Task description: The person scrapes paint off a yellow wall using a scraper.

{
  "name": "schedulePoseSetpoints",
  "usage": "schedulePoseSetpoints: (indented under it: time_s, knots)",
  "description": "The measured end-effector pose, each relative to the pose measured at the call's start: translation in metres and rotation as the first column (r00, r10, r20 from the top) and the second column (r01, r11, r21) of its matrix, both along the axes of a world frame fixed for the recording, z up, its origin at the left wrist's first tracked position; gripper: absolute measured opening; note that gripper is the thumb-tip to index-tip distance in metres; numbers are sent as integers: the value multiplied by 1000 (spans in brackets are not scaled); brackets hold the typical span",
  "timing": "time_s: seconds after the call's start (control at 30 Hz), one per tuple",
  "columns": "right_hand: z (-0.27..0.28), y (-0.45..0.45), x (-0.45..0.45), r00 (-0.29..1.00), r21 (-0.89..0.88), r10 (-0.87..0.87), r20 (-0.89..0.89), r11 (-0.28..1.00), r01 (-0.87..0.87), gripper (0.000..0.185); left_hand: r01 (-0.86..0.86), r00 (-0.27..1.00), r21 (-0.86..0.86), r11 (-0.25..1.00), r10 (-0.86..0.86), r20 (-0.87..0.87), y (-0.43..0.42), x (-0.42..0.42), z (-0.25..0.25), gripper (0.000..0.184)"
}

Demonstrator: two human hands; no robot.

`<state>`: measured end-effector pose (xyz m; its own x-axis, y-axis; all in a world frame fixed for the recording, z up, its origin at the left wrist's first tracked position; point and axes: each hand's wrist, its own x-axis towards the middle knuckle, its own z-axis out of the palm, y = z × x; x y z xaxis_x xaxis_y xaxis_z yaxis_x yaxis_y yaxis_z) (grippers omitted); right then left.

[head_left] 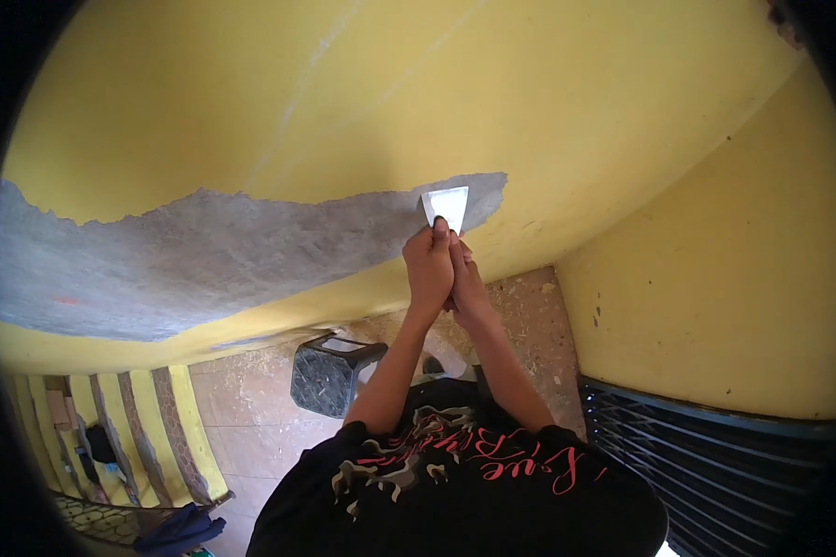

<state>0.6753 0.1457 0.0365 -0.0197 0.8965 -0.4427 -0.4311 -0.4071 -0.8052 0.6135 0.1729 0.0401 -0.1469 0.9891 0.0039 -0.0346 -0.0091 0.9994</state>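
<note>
A scraper (447, 206) with a wide, pale metal blade is held in both hands, its blade against or close to the yellow wall (548, 111). Behind the blade lies the right end of a bare grey patch (223, 246) with a ragged upper edge. My left hand (429, 277) is closed round the handle, thumb lying up toward the blade. Pressed alongside it, my right hand (469, 283) is closed on the handle too. The fingers hide the handle almost wholly.
A dark stool (325, 381) stands on the tiled floor (251, 399), where pale flakes are scattered. Yellow-and-brown steps (190, 427) descend at the lower left, near a dark blue cloth (181, 529). A dark slatted metal gate (706, 464) is at the lower right.
</note>
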Motion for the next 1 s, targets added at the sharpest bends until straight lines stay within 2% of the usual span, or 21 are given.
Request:
schedulePoseSetpoints:
  time_s: [0.13, 0.27, 0.33, 0.43, 0.5, 0.6, 0.67, 0.73, 0.77, 0.83, 0.93, 0.97, 1.0]
  knots:
    - [16, 1, 9, 999, -4, 42, -21, 999, -42, 46, 20, 995, 15, 1000, -22, 98, 0, 7, 28, 38]
    - [-4, -2, 9, 999, 28, 23, -34, 999, -22, 46, -14, 995, 28, 999, 11, 101, -3, 7, 8, 39]
    - [5, 7, 10, 999, 48, 38, -35, 998, -37, 46, -11, 994, -50, 999, 16, 107, -2, 8, 13, 39]
    - [16, 9, 19, 994, 38, 92, -57, 995, -90, 46, -24, 991, 17, 1000, 22, 129, -1, 14, 28, 40]
    - [13, 4, 11, 997, 106, 24, -75, 994, -16, 46, -26, 994, 4, 1000, 25, 106, -1, 11, 19, 40]
    - [0, 2, 12, 994, -12, 58, -87, 998, -60, 45, -40, 996, -25, 999, 41, 75, -4, 12, 13, 41]
    - [14, 8, 19, 996, 22, 67, -63, 998, -65, 44, -47, 996, -51, 998, 50, 69, -4, 15, 16, 42]
    - [18, 11, 20, 996, 55, 79, -36, 996, -77, 44, -43, 993, 28, 999, 40, 109, -1, 17, 28, 44]
    - [10, 14, 17, 992, 94, 93, -80, 992, -86, 41, -45, 994, 36, 998, 41, 106, 2, 15, 26, 44]
    - [-4, 2, 16, 986, 111, 103, -128, 990, -89, 40, -88, 996, -19, 996, 88, -19, -5, 14, 18, 45]
    - [3, 7, 16, 990, 79, 87, -109, 994, -79, 39, -87, 996, -8, 996, 87, -4, -4, 15, 25, 40]
    - [16, 14, 18, 989, 158, 84, -119, 985, -65, 38, -91, 996, -15, 996, 91, -3, -3, 17, 32, 40]
    - [23, 15, 18, 988, 236, 82, -129, 970, -50, 37, -91, 996, 73, 993, 91, 5, 1, 18, 49, 40]
